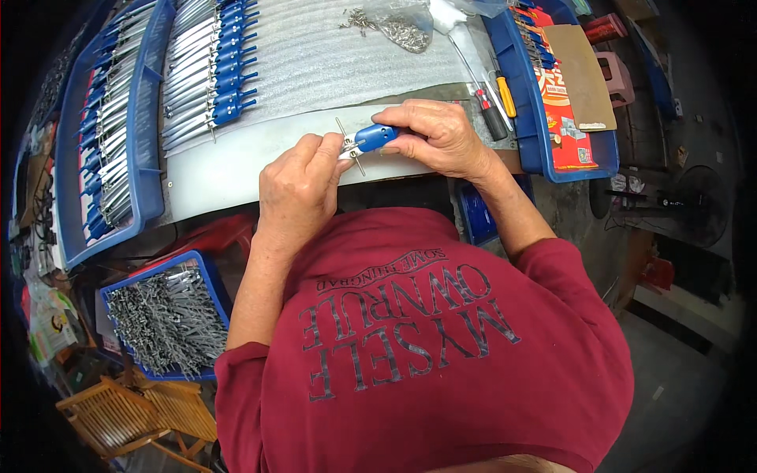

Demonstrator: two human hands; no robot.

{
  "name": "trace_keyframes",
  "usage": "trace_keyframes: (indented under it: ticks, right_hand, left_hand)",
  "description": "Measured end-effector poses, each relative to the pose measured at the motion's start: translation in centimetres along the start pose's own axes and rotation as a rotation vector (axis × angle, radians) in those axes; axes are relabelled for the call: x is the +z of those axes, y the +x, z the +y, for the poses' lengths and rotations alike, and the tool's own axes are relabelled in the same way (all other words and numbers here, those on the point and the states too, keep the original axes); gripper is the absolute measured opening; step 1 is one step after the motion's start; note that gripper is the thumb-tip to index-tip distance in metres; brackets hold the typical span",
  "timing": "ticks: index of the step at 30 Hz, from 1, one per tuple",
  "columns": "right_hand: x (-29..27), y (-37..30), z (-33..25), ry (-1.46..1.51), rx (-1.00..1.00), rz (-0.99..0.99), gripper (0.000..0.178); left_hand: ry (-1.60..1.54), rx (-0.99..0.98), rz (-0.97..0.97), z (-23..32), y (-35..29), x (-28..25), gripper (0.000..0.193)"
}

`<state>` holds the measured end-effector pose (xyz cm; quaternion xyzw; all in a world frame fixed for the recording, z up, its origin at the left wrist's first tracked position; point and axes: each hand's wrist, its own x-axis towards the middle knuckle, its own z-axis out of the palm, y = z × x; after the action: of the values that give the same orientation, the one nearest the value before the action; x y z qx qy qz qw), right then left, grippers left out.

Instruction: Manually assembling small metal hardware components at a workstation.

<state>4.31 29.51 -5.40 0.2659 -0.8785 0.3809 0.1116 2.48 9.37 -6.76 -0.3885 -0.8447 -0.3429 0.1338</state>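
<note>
Over the near edge of the table, both my hands hold a small piece with a blue handle part (374, 138), a silver metal end and a thin crosswise rod. My left hand (301, 183) pinches the metal end between thumb and fingers. The blue part is gripped at its other end by my right hand (443, 135). Beneath them lies a white board (225, 180). Similar silver pieces with blue ends (229, 59) lie in a row at the far left. Right of my right hand are a red-and-black screwdriver (492, 118) and a yellow-handled one (505, 96).
Blue trays stand left (146, 169) and right (536, 154); the left one holds more such pieces. A bag of small metal parts (406, 33) lies on a foam sheet (307, 59). Lower left are a crate of metal parts (206, 268) and a wooden chair (110, 414).
</note>
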Motion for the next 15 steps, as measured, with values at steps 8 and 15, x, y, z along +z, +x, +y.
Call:
trace_keyframes:
  ticks: [8, 15]
  right_hand:
    - [-0.16, 0.19, 0.3, 0.063, -0.05, -0.007, 0.028]
    - [-0.2, 0.21, 0.35, 0.071, -0.038, -0.027, 0.028]
  left_hand:
    - [-0.014, 0.013, -0.009, 0.14, 0.11, -0.41, 0.022]
    - [-0.013, 0.008, -0.001, 0.1, 0.01, -0.37, 0.023]
